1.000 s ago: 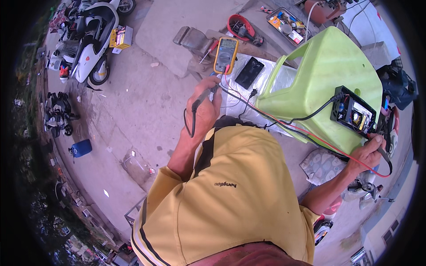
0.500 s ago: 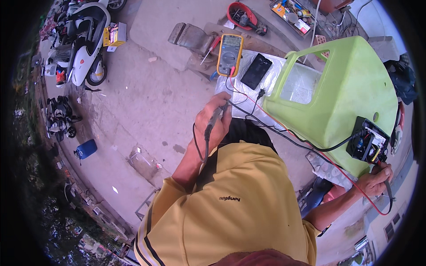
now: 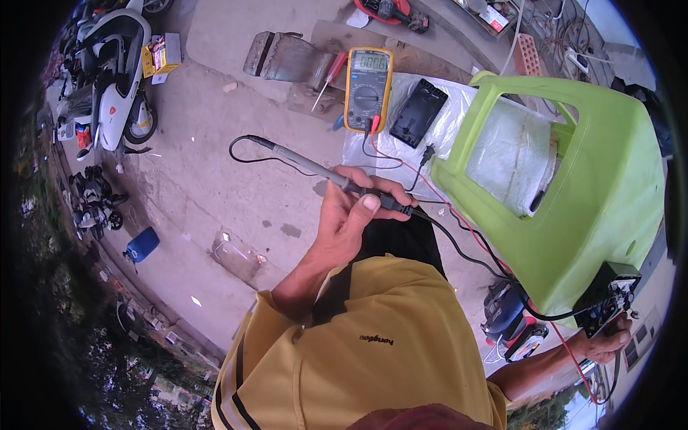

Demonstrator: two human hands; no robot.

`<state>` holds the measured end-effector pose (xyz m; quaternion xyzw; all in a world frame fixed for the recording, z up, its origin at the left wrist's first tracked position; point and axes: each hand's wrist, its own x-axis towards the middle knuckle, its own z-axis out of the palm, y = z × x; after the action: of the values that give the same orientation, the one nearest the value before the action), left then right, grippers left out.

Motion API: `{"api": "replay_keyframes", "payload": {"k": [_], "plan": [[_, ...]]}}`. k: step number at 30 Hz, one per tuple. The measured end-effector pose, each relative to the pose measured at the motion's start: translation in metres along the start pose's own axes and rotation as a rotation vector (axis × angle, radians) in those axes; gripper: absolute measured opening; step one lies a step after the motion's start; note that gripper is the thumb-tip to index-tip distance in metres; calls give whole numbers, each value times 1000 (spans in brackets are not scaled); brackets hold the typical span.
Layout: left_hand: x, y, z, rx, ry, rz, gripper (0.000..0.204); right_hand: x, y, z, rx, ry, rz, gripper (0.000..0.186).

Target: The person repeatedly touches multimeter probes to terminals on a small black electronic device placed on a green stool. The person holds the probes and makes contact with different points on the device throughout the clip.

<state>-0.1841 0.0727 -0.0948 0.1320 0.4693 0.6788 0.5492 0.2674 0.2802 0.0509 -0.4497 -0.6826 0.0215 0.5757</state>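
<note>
While our left hand (image 3: pixel 346 218) pinches a grey probe (image 3: pixel 294 155) and plug (image 3: pixel 403 208), our right hand (image 3: pixel 604 342) pinches a red-wired probe (image 3: pixel 618 358) by the black box (image 3: pixel 615 275) at the green stool's (image 3: pixel 580 236) five-o'clock edge; concrete (image 3: pixel 193 186) stretches toward nine.

Left hand (image 3: pixel 347 218) on grey probe (image 3: pixel 301 159) and black connector (image 3: pixel 390 204); right hand (image 3: pixel 604 342) at open case (image 3: pixel 608 287).
We grip the grey probe and black connector together in the left hand. With the right hand we hold a second probe (image 3: pixel 617 364), its red lead (image 3: pixel 573 360) looping below, near the open case at the lower right corner of the green plastic stool (image 3: pixel 602 165). We see the yellow-edged multimeter (image 3: pixel 368 92) at the silver sheet's (image 3: pixel 453 123) upper left corner, a black cover (image 3: pixel 419 112) just right of it.
</note>
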Motion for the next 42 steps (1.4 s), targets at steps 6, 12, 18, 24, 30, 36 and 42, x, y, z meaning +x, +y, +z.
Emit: {"api": "replay_keyframes", "payload": {"k": [6,12,18,24,30,36,42], "plan": [[0,6,-7,-324,-89,-161,22,5,-2,-2,-26,-86,-27,28],[-4,11,-10,-688,-309,-432,23,-1,-10,8,-94,-57,-59,27],[-15,37,-13,-882,-773,-731,20,8,10,-14,-86,-105,-90,29],[-18,47,-11,-814,-993,-948,24,1,-3,-3,-205,-89,-78,30],[-22,43,-11,-783,-1055,-982,25,-2,-4,6,-207,-20,-71,29],[-28,41,-5,-838,-1035,-952,25,3,19,-20,12,-81,25,29],[-29,36,-5,-1075,-785,-782,26,-5,-4,13,-64,-23,-4,29]]}}
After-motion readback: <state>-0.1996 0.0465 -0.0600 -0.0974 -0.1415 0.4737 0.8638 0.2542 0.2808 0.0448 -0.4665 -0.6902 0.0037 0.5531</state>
